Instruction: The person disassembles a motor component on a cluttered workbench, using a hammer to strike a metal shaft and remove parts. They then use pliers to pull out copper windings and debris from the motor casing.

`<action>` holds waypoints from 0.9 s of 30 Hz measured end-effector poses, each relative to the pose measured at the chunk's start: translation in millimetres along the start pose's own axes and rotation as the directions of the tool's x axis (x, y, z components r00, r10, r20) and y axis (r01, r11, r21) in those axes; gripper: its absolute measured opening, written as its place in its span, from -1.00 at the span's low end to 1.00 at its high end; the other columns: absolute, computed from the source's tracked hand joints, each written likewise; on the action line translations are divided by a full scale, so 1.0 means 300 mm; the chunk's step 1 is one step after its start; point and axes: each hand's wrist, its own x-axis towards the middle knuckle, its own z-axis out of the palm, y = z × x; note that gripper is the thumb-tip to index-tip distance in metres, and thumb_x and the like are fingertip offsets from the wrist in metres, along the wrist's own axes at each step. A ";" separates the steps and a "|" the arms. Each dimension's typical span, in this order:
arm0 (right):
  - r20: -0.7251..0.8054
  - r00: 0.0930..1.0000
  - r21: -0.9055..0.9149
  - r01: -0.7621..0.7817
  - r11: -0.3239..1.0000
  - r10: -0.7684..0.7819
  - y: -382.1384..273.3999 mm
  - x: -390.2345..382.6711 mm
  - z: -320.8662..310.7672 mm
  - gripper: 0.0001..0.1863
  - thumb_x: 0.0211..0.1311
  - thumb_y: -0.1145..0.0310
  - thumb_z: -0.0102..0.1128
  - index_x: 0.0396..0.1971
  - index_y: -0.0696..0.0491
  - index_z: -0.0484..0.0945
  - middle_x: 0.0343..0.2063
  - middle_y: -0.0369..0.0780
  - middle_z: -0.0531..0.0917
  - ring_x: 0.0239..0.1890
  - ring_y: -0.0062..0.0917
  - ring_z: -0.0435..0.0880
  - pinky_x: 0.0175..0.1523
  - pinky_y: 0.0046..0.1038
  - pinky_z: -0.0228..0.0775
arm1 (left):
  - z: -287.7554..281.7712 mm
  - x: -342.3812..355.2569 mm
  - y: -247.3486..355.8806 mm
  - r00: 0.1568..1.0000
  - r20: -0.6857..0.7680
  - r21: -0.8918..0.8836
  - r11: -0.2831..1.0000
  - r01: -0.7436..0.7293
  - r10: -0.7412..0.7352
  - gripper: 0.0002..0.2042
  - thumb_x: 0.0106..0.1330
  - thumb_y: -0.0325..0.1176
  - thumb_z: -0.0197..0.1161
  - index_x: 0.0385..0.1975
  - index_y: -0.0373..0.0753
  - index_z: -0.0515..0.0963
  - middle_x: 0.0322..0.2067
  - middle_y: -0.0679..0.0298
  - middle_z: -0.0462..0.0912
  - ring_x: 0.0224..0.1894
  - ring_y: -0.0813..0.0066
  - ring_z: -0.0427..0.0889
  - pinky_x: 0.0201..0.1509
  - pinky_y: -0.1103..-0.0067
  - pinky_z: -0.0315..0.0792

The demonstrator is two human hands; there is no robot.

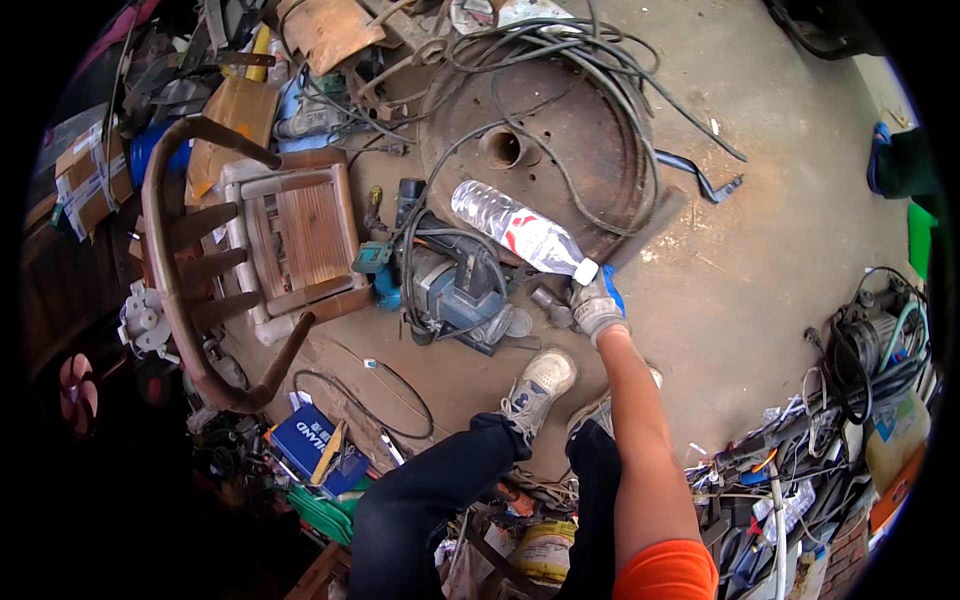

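Curling at a clear bottle (pixel 518 228) by its cap (pixel 586 271), the gloved right of the hands (pixel 596 301) grips unclearly; left unseen.

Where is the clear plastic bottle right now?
The bottle is near the head view's centre, its cap at the gloved right hand, seen against the rusty disc.

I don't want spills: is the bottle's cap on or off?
On: the white cap sits over the mouth end of the clear bottle.
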 end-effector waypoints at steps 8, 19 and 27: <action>0.380 0.874 0.613 -0.482 0.626 0.302 -0.047 -0.439 -0.269 -0.68 0.24 0.29 0.04 -0.08 0.03 0.64 -0.13 -0.10 0.72 -0.04 -0.30 0.70 -0.01 -0.20 0.53 | -0.101 -0.216 0.184 0.970 0.022 0.389 0.891 -0.233 0.244 -0.54 -0.04 -0.24 0.48 -0.15 -0.33 0.57 -0.30 0.04 0.69 -0.23 0.18 0.68 -0.13 0.33 0.52; 0.605 0.499 0.796 -0.349 -0.495 0.621 -0.423 -1.927 -0.883 -0.47 0.03 0.12 0.41 -0.15 0.27 0.60 -0.34 -0.08 0.73 -0.22 -0.43 0.72 -0.13 -0.35 0.53 | -0.325 -0.902 0.949 0.383 0.358 0.034 0.398 -0.917 0.852 -0.65 -0.02 -0.31 0.49 -0.23 -0.32 0.65 -0.37 0.25 0.73 -0.35 0.51 0.66 -0.18 0.49 0.54; 0.623 -0.137 0.743 0.410 -0.528 0.770 -1.307 -2.433 -1.284 -0.58 0.09 0.42 0.39 -0.01 0.10 0.56 -0.09 -0.23 0.68 -0.06 -0.53 0.65 0.05 -0.38 0.50 | -0.059 -1.541 1.159 -0.341 0.801 -0.267 -0.217 -0.939 0.492 -0.56 -0.13 -0.41 0.60 -0.20 -0.30 0.58 -0.30 0.30 0.68 -0.25 0.53 0.63 -0.10 0.51 0.53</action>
